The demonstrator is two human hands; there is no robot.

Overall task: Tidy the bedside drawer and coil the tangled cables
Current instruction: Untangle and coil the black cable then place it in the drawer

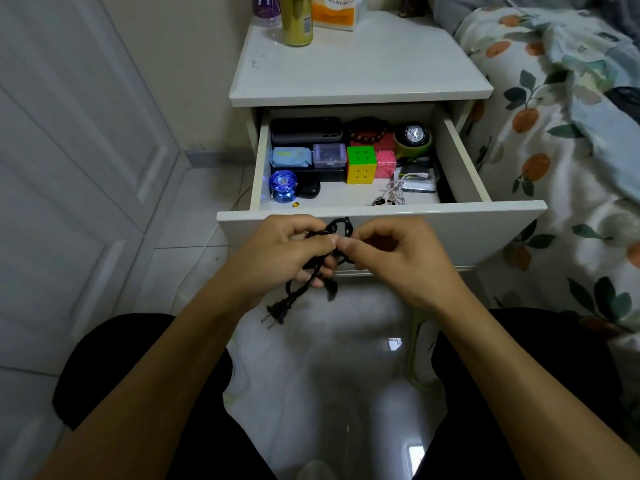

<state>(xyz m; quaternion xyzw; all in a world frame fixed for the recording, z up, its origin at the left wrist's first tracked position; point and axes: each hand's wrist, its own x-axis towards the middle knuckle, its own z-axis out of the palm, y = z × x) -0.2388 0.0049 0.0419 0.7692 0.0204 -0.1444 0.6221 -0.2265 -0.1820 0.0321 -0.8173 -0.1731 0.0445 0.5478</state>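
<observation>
Fingers (341, 244) of both hands are curling around a black power cable (313, 271), thumb tips nearly touching each other at the middle of the bundle. I am seeing my left hand (287, 251) gripping the bunched loops, while my right hand (388, 251) is pinching a strand just beside the left thumb. One loop is standing up above the fingertips, and the rest of the cable is hanging below them, ending in a two-pin plug (277, 311) that is dangling under my left wrist.

Just beyond the fingers, the open drawer (450, 226) is showing its white front panel, almost touching the knuckles. Inside it, farther from the fingers, I am making out a blue yo-yo (283, 186) on the left, a small black case (308, 188) beside it, a puzzle cube (361, 164) near the middle, and a tangled white cable (394, 194) toward the right, lying next to a white charger block (417, 185). Along the back, a dark phone case (305, 129), a bead bracelet (369, 133) and a watch (414, 134) are sitting in a row.

Farther out again, the nightstand top (360, 71) is carrying a gold can (296, 20) and an orange-and-white pack (337, 10). A floral quilt (561, 150) is lying well to the right of my right hand.
</observation>
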